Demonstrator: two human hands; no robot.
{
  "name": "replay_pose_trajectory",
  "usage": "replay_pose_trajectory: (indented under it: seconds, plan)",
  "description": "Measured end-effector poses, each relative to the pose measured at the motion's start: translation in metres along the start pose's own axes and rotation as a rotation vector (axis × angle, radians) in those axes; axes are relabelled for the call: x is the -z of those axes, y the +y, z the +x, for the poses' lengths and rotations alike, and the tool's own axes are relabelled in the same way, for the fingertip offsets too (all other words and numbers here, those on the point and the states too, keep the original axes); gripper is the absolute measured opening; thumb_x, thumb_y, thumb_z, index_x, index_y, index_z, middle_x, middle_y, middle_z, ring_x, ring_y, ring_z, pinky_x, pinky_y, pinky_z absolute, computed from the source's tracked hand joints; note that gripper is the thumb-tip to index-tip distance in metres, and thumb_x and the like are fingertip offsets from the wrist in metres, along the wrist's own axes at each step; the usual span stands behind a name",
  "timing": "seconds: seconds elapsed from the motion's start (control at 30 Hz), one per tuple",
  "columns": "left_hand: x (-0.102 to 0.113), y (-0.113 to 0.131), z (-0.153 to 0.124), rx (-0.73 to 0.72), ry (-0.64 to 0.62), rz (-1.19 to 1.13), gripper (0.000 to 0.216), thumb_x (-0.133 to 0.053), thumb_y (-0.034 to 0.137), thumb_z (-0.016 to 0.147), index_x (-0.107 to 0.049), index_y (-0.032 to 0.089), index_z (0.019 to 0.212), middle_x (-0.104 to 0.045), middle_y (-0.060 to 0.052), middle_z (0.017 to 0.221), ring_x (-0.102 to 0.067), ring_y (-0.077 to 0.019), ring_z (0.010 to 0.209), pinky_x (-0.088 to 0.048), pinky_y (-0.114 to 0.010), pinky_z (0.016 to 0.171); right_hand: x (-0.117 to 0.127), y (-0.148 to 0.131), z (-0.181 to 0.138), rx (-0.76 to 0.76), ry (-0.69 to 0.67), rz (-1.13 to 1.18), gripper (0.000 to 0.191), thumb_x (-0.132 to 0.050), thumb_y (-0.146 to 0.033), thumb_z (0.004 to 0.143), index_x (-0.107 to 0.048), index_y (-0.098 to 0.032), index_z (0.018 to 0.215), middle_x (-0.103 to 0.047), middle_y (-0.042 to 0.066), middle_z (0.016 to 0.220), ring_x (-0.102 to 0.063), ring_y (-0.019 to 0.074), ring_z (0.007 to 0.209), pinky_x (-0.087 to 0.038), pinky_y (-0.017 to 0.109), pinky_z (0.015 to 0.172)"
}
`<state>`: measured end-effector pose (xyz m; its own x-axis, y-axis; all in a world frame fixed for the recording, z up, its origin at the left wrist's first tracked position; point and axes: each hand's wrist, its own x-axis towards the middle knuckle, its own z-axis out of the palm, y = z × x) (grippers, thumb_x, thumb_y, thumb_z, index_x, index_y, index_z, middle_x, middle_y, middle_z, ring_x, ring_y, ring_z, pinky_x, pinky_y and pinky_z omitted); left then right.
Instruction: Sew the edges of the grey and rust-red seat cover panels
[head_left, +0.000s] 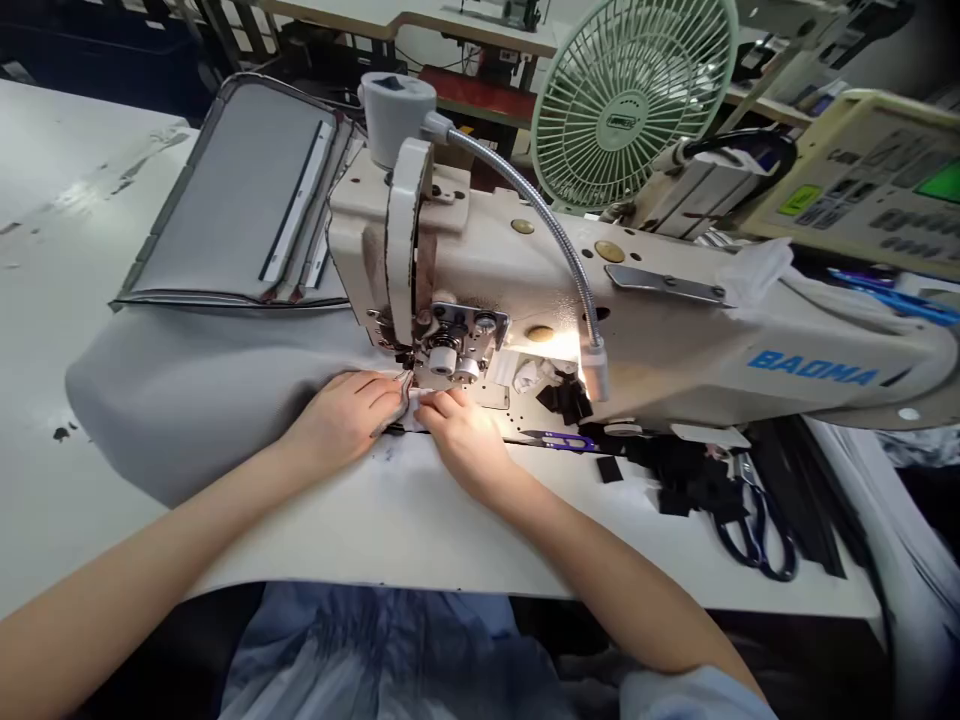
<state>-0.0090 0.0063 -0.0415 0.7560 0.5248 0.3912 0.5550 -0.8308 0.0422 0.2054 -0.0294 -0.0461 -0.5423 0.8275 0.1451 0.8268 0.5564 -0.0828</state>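
A large grey fabric piece [217, 370] with dark-edged panels lies left of the sewing machine [480, 250], its near edge reaching the needle area. My left hand [341, 415] has its fingers closed on that edge, just left of the presser foot. Close beside it, my right hand [465, 435] pinches a small white strip [414, 408] in front of the presser foot. The fingertips of the two hands are almost touching. The needle itself is hidden behind the machine head and the fingers.
Purple thread snips [559, 441] and black fabric scraps [566, 398] lie right of my right hand. Farther right are dark-handled scissors [757, 530] and black strips. A bendable lamp [595, 370] hangs over the machine bed. Behind stand a green fan [622, 110] and a control panel [862, 180].
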Motion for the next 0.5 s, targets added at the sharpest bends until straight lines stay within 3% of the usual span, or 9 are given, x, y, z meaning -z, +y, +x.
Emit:
replay_pose_trajectory:
  seconds: [0.17, 0.33, 0.5]
  plan:
    - [-0.002, -0.001, -0.001, 0.015, 0.005, -0.018, 0.030, -0.052, 0.007, 0.081, -0.064, 0.012, 0.109, -0.070, -0.013, 0.110, -0.063, -0.0285, 0.105, -0.053, -0.042, 0.089, -0.011, 0.005, 0.009, -0.007, 0.106, 0.046, 0.026, -0.050, -0.014, 0.099, -0.064, -0.013, 0.121, -0.067, 0.009, 0.124, -0.059, 0.0212, 0.102, -0.054, 0.034, 0.090]
    - [-0.002, -0.006, -0.002, 0.077, 0.007, -0.141, 0.027, -0.052, 0.012, 0.085, -0.064, 0.013, 0.109, -0.071, -0.011, 0.112, -0.064, -0.0274, 0.106, -0.053, -0.042, 0.092, -0.014, 0.007, 0.006, 0.016, 0.136, 0.092, 0.018, -0.056, -0.013, 0.097, -0.071, -0.015, 0.106, -0.071, 0.008, 0.110, -0.060, 0.0193, 0.092, -0.054, 0.031, 0.087]
    - [0.005, -0.016, 0.001, 0.266, -0.033, -0.353, 0.024, -0.053, 0.021, 0.089, -0.066, 0.019, 0.108, -0.072, -0.005, 0.115, -0.066, -0.0244, 0.107, -0.052, -0.041, 0.096, -0.013, 0.006, 0.009, -0.042, 0.109, 0.093, 0.024, -0.059, -0.023, 0.097, -0.068, -0.012, 0.116, -0.068, 0.011, 0.118, -0.059, 0.0227, 0.103, -0.051, 0.034, 0.092]
